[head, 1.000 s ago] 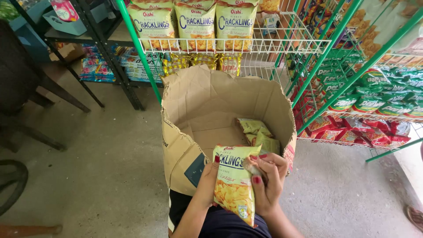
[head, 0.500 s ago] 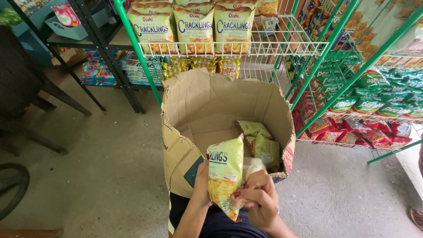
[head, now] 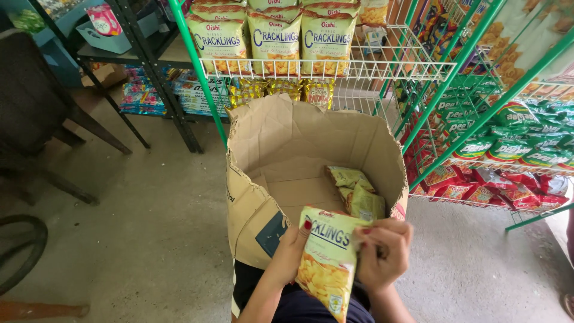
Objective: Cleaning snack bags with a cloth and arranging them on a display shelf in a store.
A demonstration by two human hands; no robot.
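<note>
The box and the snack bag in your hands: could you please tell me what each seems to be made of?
The box looks like brown corrugated cardboard, matte, with creased walls and ragged torn edges. The snack bag, held by the left hand and right hand, looks like thin glossy plastic film, judging by its sheen and crinkles.

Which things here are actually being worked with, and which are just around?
In use:
left hand
right hand
yellow snack bag, held by both
open cardboard box
loose bags in it

Just around:
wire rack of matching bags
green rack
dark chair
</note>
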